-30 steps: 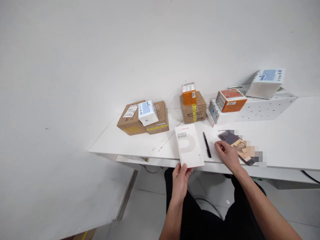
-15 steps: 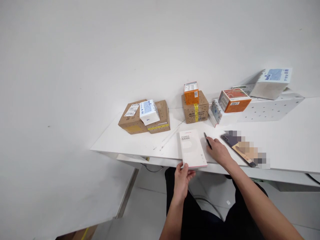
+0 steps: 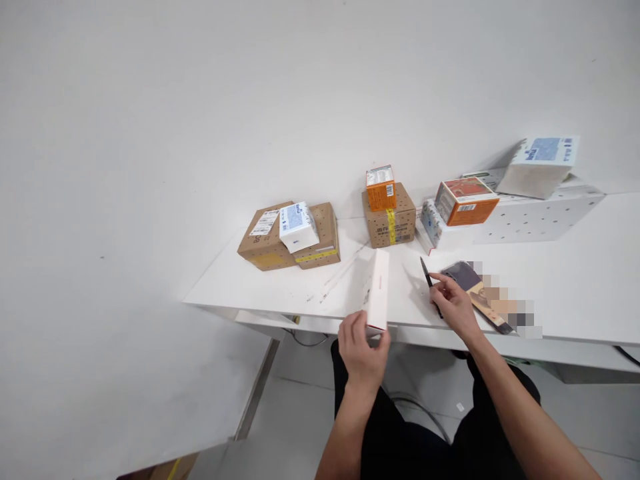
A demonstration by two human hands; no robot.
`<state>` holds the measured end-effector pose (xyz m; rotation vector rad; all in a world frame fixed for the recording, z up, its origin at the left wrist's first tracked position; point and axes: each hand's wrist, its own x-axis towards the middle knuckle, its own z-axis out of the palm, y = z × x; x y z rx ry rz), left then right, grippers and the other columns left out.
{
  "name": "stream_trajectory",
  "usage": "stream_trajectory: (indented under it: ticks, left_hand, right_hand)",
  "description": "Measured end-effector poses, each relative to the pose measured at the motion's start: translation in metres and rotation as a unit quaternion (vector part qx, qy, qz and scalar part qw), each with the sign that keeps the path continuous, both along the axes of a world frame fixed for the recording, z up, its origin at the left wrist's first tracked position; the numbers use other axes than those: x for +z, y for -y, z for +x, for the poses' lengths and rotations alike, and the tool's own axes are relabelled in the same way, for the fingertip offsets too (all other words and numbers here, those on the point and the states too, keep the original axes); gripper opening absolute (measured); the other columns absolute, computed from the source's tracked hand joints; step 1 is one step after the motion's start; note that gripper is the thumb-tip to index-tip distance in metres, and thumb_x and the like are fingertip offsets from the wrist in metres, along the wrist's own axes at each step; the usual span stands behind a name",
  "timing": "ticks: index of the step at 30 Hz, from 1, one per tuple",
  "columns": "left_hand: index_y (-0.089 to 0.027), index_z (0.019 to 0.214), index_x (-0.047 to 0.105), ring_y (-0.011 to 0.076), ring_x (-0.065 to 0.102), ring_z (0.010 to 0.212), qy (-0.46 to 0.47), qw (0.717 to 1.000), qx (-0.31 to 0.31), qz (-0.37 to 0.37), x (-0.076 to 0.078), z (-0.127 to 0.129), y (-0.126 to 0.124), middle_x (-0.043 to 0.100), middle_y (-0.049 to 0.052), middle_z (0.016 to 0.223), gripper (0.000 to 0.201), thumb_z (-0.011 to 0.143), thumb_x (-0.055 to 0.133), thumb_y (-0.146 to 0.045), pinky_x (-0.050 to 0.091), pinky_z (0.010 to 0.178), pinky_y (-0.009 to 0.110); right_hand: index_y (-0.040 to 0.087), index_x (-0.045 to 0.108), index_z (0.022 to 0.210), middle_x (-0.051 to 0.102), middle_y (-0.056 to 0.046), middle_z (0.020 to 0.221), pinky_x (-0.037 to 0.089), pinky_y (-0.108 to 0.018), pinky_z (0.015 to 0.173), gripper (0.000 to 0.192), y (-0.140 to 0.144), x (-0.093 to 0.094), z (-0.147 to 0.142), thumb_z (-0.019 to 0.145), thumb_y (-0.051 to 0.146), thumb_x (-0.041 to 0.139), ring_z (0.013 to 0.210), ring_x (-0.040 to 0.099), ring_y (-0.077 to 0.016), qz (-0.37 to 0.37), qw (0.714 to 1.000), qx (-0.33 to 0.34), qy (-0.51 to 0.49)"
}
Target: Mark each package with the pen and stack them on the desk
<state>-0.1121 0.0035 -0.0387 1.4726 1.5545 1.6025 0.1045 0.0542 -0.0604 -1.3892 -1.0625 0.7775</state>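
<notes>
Fingers (image 3: 445, 283) of the right hand (image 3: 453, 307) apparently pinch the black pen (image 3: 427, 273).

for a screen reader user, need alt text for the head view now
A seated person's left hand tips a white box on edge at the front of a white table, while the right hand holds a black pen beside a phone. Cardboard and orange boxes line the back.

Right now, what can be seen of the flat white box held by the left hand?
The flat white box is slim, cardboard by its look, and turned up on one long edge on the white table, so its narrow side faces the camera; that side bears small red print. The left hand grips its near end at the table's front edge.
</notes>
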Motion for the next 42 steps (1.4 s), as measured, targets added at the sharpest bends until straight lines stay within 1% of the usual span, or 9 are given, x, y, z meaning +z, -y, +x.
stream_trajectory:
  ticks: [5, 10, 16, 21, 23, 26, 35, 39, 42]
  left_hand:
    - [-0.027, 0.108, 0.069, 0.0379, 0.046, 0.120, -0.174, 0.979, -0.101, 0.024, -0.019, 0.023, 0.008, 0.062, 0.014, 0.120, 0.036, 0.071, 0.074, -0.028, 0.022, 0.106, 0.057]
    - [-0.027, 0.111, 0.067, 0.0382, 0.039, 0.124, -0.210, 0.974, -0.083, 0.026, -0.028, 0.020, 0.016, 0.051, 0.016, 0.128, 0.044, 0.070, 0.075, -0.040, 0.022, 0.105, 0.056]
    - [-0.022, 0.100, 0.059, 0.0220, 0.053, 0.100, 0.045, 0.994, -0.004, -0.101, -0.030, -0.003, 0.008, 0.055, 0.009, 0.104, 0.031, 0.080, 0.063, -0.045, 0.042, 0.090, 0.035]
    - [-0.021, 0.088, 0.049, 0.0146, 0.062, 0.073, 0.305, 0.918, -0.054, -0.248, -0.031, 0.001, 0.000, 0.059, 0.001, 0.082, 0.043, 0.073, 0.066, -0.057, 0.048, 0.072, 0.029]
    - [-0.021, 0.088, 0.046, 0.0147, 0.064, 0.069, 0.354, 0.892, -0.072, -0.273, -0.030, 0.006, -0.001, 0.061, 0.000, 0.079, 0.046, 0.071, 0.068, -0.058, 0.049, 0.069, 0.029]
    - [-0.021, 0.089, 0.042, 0.0148, 0.065, 0.064, 0.377, 0.881, -0.071, -0.278, -0.027, 0.012, -0.003, 0.062, -0.001, 0.074, 0.050, 0.067, 0.074, -0.053, 0.050, 0.066, 0.029]
    - [-0.021, 0.098, 0.044, 0.0121, 0.062, 0.067, 0.386, 0.893, -0.054, -0.226, -0.018, 0.009, -0.006, 0.055, -0.004, 0.077, 0.051, 0.066, 0.077, -0.044, 0.054, 0.071, 0.033]
    - [-0.022, 0.102, 0.046, 0.0096, 0.059, 0.067, 0.290, 0.941, -0.014, -0.172, -0.009, 0.001, -0.003, 0.053, -0.002, 0.084, 0.045, 0.072, 0.073, -0.042, 0.053, 0.066, 0.025]
    - [-0.020, 0.108, 0.046, 0.0110, 0.060, 0.069, 0.133, 0.988, 0.030, -0.077, -0.004, -0.004, -0.001, 0.057, 0.001, 0.086, 0.040, 0.077, 0.068, -0.034, 0.053, 0.064, 0.025]
  right_hand:
    - [0.020, 0.057, 0.109, 0.050, 0.004, 0.070, 0.043, -0.024, 0.045, 0.036, 0.001, 0.001, -0.002, 0.078, 0.037, 0.058, 0.050, 0.051, -0.0096, 0.026, 0.997, -0.044, -0.050]
    - [0.020, 0.056, 0.111, 0.051, 0.004, 0.071, 0.042, -0.024, 0.045, 0.037, 0.002, -0.001, 0.000, 0.079, 0.037, 0.058, 0.050, 0.050, -0.0089, 0.020, 0.996, -0.045, -0.070]
    - [0.020, 0.061, 0.107, 0.052, 0.003, 0.064, 0.043, -0.027, 0.052, 0.031, 0.003, -0.006, 0.004, 0.084, 0.038, 0.054, 0.051, 0.049, -0.0108, 0.035, 0.998, -0.014, -0.046]
    - [0.020, 0.067, 0.096, 0.056, 0.001, 0.068, 0.044, -0.028, 0.055, 0.025, 0.004, -0.006, 0.008, 0.083, 0.037, 0.053, 0.056, 0.051, -0.0119, 0.036, 0.997, 0.007, -0.067]
    - [0.020, 0.068, 0.094, 0.057, 0.000, 0.069, 0.044, -0.027, 0.055, 0.023, 0.003, -0.007, 0.008, 0.082, 0.034, 0.054, 0.058, 0.052, -0.0124, 0.025, 0.994, 0.012, -0.108]
    - [0.019, 0.069, 0.090, 0.060, -0.001, 0.070, 0.044, -0.028, 0.058, 0.021, 0.001, -0.012, 0.010, 0.077, 0.027, 0.054, 0.062, 0.054, -0.0134, 0.023, 0.988, 0.018, -0.151]
    - [0.021, 0.069, 0.089, 0.060, 0.000, 0.070, 0.049, -0.030, 0.065, 0.019, 0.003, -0.015, 0.011, 0.079, 0.029, 0.055, 0.067, 0.058, -0.0147, 0.046, 0.998, 0.015, -0.032]
    - [0.021, 0.067, 0.092, 0.064, -0.002, 0.076, 0.051, -0.032, 0.067, 0.021, 0.002, -0.012, 0.010, 0.079, 0.037, 0.061, 0.071, 0.062, -0.0161, 0.046, 0.997, 0.031, -0.050]
    - [0.023, 0.066, 0.092, 0.066, -0.004, 0.082, 0.052, -0.031, 0.065, 0.024, 0.001, -0.011, 0.010, 0.075, 0.041, 0.067, 0.072, 0.064, -0.0166, 0.049, 0.995, 0.044, -0.080]
